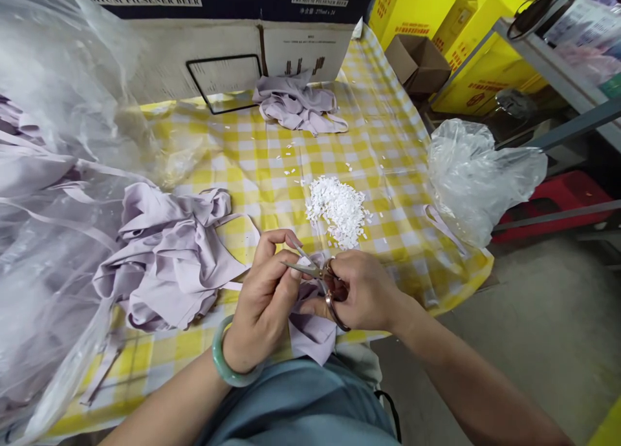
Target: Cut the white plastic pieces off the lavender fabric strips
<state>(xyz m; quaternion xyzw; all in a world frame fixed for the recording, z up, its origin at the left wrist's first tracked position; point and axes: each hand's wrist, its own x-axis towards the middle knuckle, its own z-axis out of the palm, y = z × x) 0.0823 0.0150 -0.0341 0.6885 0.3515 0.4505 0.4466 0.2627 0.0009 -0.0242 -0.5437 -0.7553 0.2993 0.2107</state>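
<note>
My right hand (pixel 361 291) grips small scissors (pixel 315 273), fingers through the bronze-coloured handles, blades pointing left. My left hand (pixel 266 294), with a green bangle on the wrist, pinches a lilac garment (pixel 310 326) right at the blade tips, at the near edge of the yellow checked table (pixel 388 142). The garment hangs down toward my lap. Just beyond the hands lies a heap of small white snippets (pixel 339 210).
A crumpled pile of lilac garments (pixel 169 258) lies left of my hands, another (pixel 298 106) at the back. A big clear plastic bag (pixel 53 174) of garments fills the left. A smaller clear bag (pixel 478 174) hangs off the right edge. Cardboard boxes (pixel 242 52) stand behind.
</note>
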